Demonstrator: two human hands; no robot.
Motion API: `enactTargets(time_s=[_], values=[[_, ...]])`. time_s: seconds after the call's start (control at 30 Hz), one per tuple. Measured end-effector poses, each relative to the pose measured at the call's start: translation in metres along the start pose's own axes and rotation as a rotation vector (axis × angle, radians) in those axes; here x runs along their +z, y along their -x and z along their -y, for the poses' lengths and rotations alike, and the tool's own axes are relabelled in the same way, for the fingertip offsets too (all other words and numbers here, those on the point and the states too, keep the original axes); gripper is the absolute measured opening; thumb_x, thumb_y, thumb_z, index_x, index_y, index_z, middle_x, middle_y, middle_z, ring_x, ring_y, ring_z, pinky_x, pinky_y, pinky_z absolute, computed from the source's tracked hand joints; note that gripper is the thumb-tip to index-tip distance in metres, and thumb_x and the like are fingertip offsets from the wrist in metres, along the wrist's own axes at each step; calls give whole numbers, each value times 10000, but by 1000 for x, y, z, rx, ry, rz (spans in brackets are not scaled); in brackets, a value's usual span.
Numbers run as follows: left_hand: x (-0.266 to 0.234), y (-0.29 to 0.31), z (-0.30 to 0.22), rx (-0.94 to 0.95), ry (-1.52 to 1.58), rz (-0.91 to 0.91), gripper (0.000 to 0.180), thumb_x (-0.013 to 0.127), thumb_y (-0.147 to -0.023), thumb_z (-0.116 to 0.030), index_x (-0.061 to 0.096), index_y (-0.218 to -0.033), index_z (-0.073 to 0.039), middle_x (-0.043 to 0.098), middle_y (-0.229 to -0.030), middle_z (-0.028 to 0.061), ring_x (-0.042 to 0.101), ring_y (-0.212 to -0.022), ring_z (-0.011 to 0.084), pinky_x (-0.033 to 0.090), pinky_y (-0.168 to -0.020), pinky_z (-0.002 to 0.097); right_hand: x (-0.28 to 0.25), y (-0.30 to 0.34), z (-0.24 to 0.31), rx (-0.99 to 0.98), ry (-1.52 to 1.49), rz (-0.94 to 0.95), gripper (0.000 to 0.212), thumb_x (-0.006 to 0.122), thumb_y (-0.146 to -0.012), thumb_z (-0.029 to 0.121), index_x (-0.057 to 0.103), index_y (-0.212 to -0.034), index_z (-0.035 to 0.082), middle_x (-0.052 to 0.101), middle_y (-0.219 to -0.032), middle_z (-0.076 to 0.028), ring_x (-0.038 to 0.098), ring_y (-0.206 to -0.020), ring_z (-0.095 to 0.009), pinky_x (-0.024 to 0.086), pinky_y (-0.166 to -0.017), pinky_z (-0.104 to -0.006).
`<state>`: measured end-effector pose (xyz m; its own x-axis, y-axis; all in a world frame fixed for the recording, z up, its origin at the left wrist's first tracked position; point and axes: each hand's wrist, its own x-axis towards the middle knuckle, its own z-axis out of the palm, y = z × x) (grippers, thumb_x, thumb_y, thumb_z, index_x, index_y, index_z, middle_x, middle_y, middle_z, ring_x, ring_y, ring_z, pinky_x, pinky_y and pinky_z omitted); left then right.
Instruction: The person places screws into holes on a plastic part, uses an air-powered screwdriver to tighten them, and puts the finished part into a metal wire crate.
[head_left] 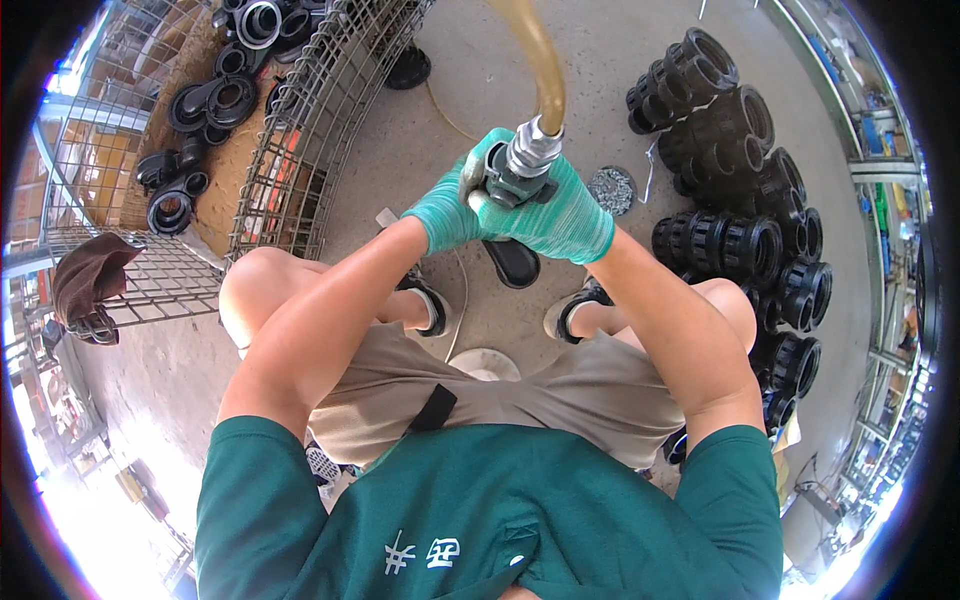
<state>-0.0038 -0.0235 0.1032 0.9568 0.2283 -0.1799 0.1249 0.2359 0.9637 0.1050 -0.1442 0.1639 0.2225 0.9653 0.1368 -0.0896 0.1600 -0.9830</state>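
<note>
My left hand [447,208] and my right hand [562,212], both in green knit gloves, are closed round a dark tool [510,186] held in front of my knees. A metal coupling [535,148] joins its top end to a yellowish hose [541,70] that runs up out of view. Most of the tool is hidden by my fingers, so its exact kind does not show. Just below the gloves a rounded black part [513,264] shows; whether it belongs to the tool I cannot tell. A round dish of small metal pieces [612,190] sits on the floor beyond my right hand.
Black ribbed pipe fittings [717,245] stand grouped along my right side. On my left a wire mesh cage [300,150] holds cardboard and more black fittings [231,100]. Brown cloth [95,275] hangs at the cage's corner. A thin cord [462,300] crosses the floor between my feet.
</note>
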Motion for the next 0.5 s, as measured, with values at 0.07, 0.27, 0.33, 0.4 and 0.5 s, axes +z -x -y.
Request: enactTargets(time_s=[0.07, 0.27, 0.33, 0.4, 0.5], values=[[-1, 2, 7, 188, -301, 44, 253, 559, -956, -303, 587, -1163, -159, 622, -1141, 17, 605, -1055, 185, 508, -997, 329, 5, 0, 2, -10, 21, -7, 321, 751, -815, 6, 610, -1097, 62, 630, -1003, -22, 587, -937, -119, 512, -834, -271], [-14, -13, 51, -141, 288, -81, 377, 654, -889, -496, 679, -1050, -156, 671, -963, 51, 644, -912, 188, 539, -893, 316, 0, 0, 3, 92, 26, -15, 316, 744, -817, 8, 616, -1102, 58, 641, -1011, -32, 593, -913, -110, 517, -829, -295], [-41, -19, 89, -47, -171, 7, 481, 713, -856, -486, 647, -1203, -159, 667, -1109, 46, 634, -1024, 185, 516, -965, 325, 3, -2, 4, 47, 61, 12, 319, 744, -819, 11, 614, -1106, 57, 649, -1025, -41, 602, -933, -119, 524, -834, -306], [-43, -23, 96, 36, -343, 36, 585, 762, -820, -456, 599, -1296, -158, 652, -1193, 64, 621, -1093, 202, 498, -1005, 345, 1, -2, 3, 4, 103, 27, 323, 743, -820, 13, 612, -1111, 55, 657, -1040, -51, 611, -954, -128, 532, -838, -316], [-35, -30, 98, 180, -401, 25, 804, 852, -743, -378, 485, -1421, -154, 612, -1299, 125, 592, -1190, 257, 469, -1052, 398, -2, -5, -2, 51, 8, 43, 327, 741, -818, 9, 610, -1115, 51, 664, -1054, -55, 624, -987, -145, 528, -878, -325]])
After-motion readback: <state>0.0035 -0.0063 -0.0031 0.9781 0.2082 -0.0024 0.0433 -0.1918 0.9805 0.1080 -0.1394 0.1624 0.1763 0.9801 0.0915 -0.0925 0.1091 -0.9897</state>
